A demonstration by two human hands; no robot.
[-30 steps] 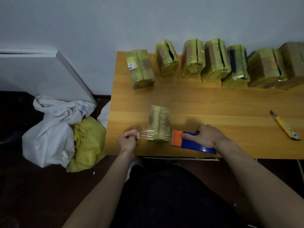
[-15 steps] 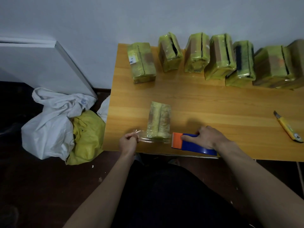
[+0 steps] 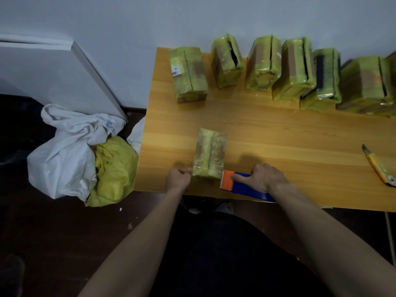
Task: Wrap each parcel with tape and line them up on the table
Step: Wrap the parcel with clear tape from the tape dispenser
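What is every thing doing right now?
Small yellow-taped parcel: lying near the table's front edge, between both hands.
Blue and orange tape dispenser: gripped, at the parcel's corner.
Left hand: fist beside parcel.
Right hand: grips dispenser.
Yellow utility knife: lying untouched.
Back-row parcels: wrapped, lined up.

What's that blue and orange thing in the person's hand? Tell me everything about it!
It is a tape dispenser: a blue body that looks like plastic, with an orange front end and a toothed cutting edge. It lies low at the near edge of the wooden table, its orange end against the small parcel. The right hand grips its body. The tape roll itself is hidden.
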